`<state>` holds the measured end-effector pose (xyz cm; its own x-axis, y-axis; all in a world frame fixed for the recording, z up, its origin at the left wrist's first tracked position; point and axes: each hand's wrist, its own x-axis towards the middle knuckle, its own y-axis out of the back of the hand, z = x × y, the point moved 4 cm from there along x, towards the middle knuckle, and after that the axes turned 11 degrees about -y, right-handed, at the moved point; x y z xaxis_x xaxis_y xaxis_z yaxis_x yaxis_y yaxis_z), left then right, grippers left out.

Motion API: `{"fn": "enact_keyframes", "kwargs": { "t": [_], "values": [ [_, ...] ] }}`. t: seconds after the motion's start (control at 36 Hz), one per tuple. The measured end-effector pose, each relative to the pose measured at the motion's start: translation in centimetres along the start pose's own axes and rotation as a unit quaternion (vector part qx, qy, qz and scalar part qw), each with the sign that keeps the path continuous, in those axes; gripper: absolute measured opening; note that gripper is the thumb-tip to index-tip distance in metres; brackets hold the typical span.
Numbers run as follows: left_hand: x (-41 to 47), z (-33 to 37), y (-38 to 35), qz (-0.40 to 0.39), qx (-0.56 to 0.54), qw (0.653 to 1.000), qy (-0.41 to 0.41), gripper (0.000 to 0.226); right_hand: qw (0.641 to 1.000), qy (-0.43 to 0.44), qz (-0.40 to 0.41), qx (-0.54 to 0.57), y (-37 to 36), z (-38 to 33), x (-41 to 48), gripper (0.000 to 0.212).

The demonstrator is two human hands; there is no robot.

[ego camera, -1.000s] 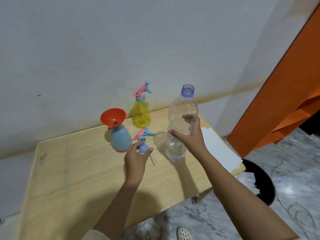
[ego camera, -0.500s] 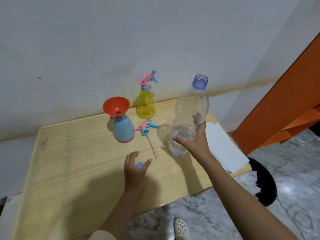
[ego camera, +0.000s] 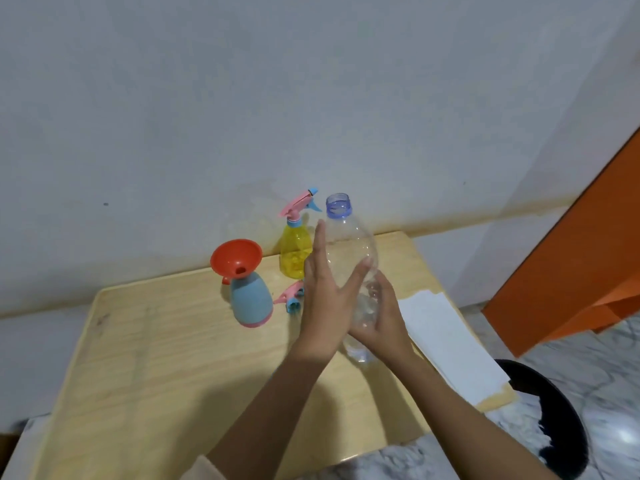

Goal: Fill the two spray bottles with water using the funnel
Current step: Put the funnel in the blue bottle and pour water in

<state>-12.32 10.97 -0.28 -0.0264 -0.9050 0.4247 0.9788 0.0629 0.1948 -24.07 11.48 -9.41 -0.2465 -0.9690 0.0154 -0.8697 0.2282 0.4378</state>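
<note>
A clear plastic water bottle [ego camera: 349, 251] with an uncapped blue neck is lifted above the wooden table [ego camera: 166, 341]. My right hand [ego camera: 384, 323] grips its lower half from the right. My left hand [ego camera: 325, 296] lies flat against its left side, fingers stretched upward. A blue spray bottle [ego camera: 251, 301] stands at the back with the orange funnel [ego camera: 236, 258] seated in its neck. Its pink and blue spray head [ego camera: 290, 299] lies on the table beside it. Behind stands the yellow spray bottle [ego camera: 294, 254] with its pink trigger head on. The bottle cap is not visible.
A white sheet of paper [ego camera: 446, 341] lies on the table's right side. A black round stool [ego camera: 550, 414] stands on the marble floor to the right. An orange panel [ego camera: 581, 265] rises at the far right. A white wall runs behind the table.
My left hand left the table, where it had set down the blue cap, and came up against the bottle's left side. My right hand carried the bottle leftward, nearer the yellow spray bottle.
</note>
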Motion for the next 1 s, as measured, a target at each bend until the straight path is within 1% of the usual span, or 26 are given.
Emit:
{"fn": "enact_keyframes", "kwargs": {
  "t": [0.11,0.19,0.25,0.36,0.44,0.5,0.58,0.67,0.75,0.83,0.92,0.94,1.0],
  "values": [
    [0.9,-0.9,1.7,0.038,-0.024,0.999,0.016,0.071,0.995,0.041,-0.031,-0.088,0.5,-1.2,0.8,0.099],
    [0.8,-2.0,2.5,0.078,-0.038,0.994,0.062,0.066,0.985,0.070,-0.040,-0.152,1.1,-2.7,1.6,0.097],
    [0.6,-3.1,2.6,0.117,-0.076,0.986,0.093,0.065,0.972,0.087,-0.041,-0.215,1.7,-3.7,2.1,0.096],
    [0.2,-4.7,1.8,0.190,-0.168,0.956,0.146,0.062,0.934,0.103,-0.044,-0.340,2.7,-5.2,2.9,0.095],
    [0.0,-5.2,1.1,0.236,-0.226,0.929,0.172,0.058,0.911,0.105,-0.056,-0.395,3.1,-6.0,3.2,0.093],
    [-0.2,-5.5,0.8,0.254,-0.258,0.914,0.182,0.054,0.905,0.101,-0.057,-0.409,3.5,-6.3,3.4,0.093],
    [-0.4,-6.2,0.9,0.291,-0.288,0.890,0.200,0.050,0.913,0.088,-0.059,-0.394,4.1,-7.0,3.4,0.095],
    [-0.1,-5.9,0.9,0.288,-0.267,0.900,0.186,0.042,0.908,0.095,-0.062,-0.404,4.0,-7.7,3.1,0.095],
    [0.4,-5.0,1.0,0.252,-0.229,0.927,0.154,0.044,0.912,0.079,-0.063,-0.397,3.8,-7.6,3.0,0.095],
    [0.4,-4.6,1.1,0.218,-0.193,0.947,0.138,0.053,0.910,0.069,-0.070,-0.403,3.7,-7.4,3.0,0.096],
    [0.1,-4.9,1.0,0.201,-0.179,0.952,0.146,0.063,0.897,0.068,-0.076,-0.431,3.6,-7.2,3.0,0.098],
    [0.0,-4.9,1.0,0.196,-0.178,0.952,0.153,0.069,0.892,0.067,-0.077,-0.440,3.5,-7.2,3.0,0.098],
    [-0.2,-5.0,1.0,0.191,-0.177,0.951,0.167,0.090,0.882,0.067,-0.079,-0.460,3.4,-7.2,3.0,0.097]
  ]
}}
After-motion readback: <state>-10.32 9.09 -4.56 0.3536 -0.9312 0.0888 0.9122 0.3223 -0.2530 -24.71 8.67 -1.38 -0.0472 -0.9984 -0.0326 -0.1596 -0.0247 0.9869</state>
